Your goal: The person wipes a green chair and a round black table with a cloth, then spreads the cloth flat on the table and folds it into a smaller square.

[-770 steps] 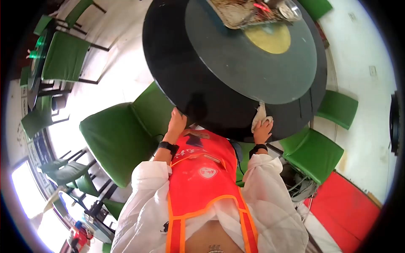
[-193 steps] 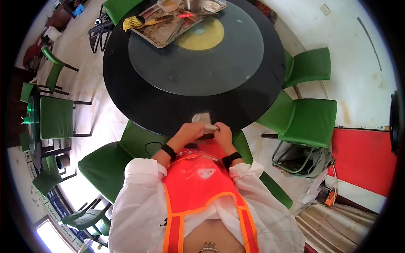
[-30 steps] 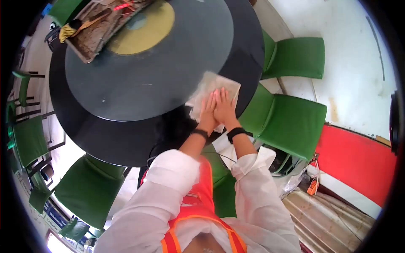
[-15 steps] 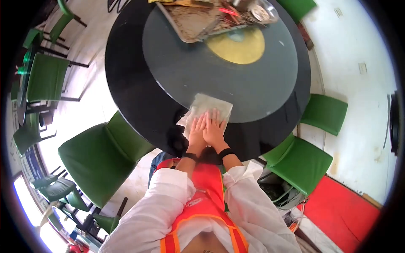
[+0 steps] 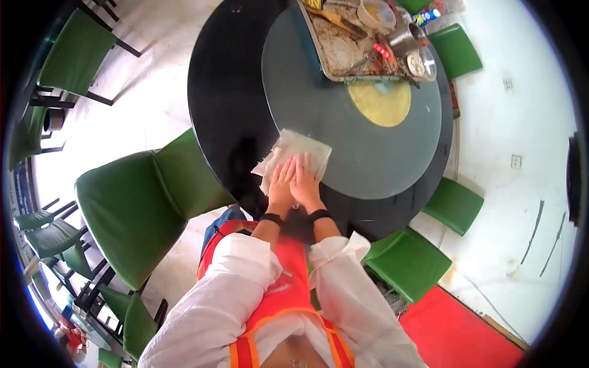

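Observation:
Both hands press side by side on a pale, frayed cloth (image 5: 310, 147) at the near edge of a round black table (image 5: 227, 80). My left hand (image 5: 282, 184) lies flat on the cloth's lower left part, fingers stretched out. Against it rests my right hand (image 5: 305, 183), also flat with its fingers extended. The cloth overlaps the black rim and the grey glass turntable (image 5: 294, 80). Under the palms, part of the cloth is hidden.
A dirty metal tray (image 5: 331, 52) with a brush (image 5: 336, 21), a metal cup (image 5: 405, 40) and plastic tubs stands at the table's far side. A yellow disc (image 5: 383, 104) shows beside it. Green chairs (image 5: 135, 208) surround the table. A red mat (image 5: 457, 331) lies at right.
The camera view has turned, so the table and tray appear shifted right. The hands and cloth lie slightly further left in view, with both hands still flat on the cloth.

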Demonstrator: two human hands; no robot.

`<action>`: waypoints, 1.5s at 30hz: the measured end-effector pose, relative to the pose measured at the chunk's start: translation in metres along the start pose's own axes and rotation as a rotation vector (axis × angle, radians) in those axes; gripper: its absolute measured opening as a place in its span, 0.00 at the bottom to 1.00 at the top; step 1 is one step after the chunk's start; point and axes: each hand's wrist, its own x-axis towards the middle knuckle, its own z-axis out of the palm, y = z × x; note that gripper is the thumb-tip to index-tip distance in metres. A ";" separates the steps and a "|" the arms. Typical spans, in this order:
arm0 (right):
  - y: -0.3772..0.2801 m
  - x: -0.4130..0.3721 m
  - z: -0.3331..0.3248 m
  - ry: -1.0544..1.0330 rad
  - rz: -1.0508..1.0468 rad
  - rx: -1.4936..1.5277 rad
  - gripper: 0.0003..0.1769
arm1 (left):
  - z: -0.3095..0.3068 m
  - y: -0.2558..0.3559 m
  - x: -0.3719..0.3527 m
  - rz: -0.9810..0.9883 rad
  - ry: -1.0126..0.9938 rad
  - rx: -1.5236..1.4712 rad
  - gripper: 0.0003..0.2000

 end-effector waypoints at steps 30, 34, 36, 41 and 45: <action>0.060 0.051 -0.040 -0.144 0.289 0.189 0.49 | -0.046 -0.073 -0.082 0.042 -0.177 -0.077 0.57; 0.035 0.043 -0.064 -0.313 0.212 0.111 0.47 | -0.045 -0.074 -0.081 0.055 -0.203 -0.093 0.55; 0.029 0.035 -0.068 -0.362 0.215 0.445 0.43 | -0.043 -0.074 -0.079 0.054 -0.209 -0.059 0.55; -0.004 -0.004 -0.067 -0.379 0.431 1.894 0.37 | -0.047 -0.078 -0.072 0.112 -0.223 -0.025 0.57; -0.038 -0.052 -0.093 -0.203 0.104 2.357 0.35 | -0.054 -0.080 -0.062 0.174 -0.317 0.005 0.57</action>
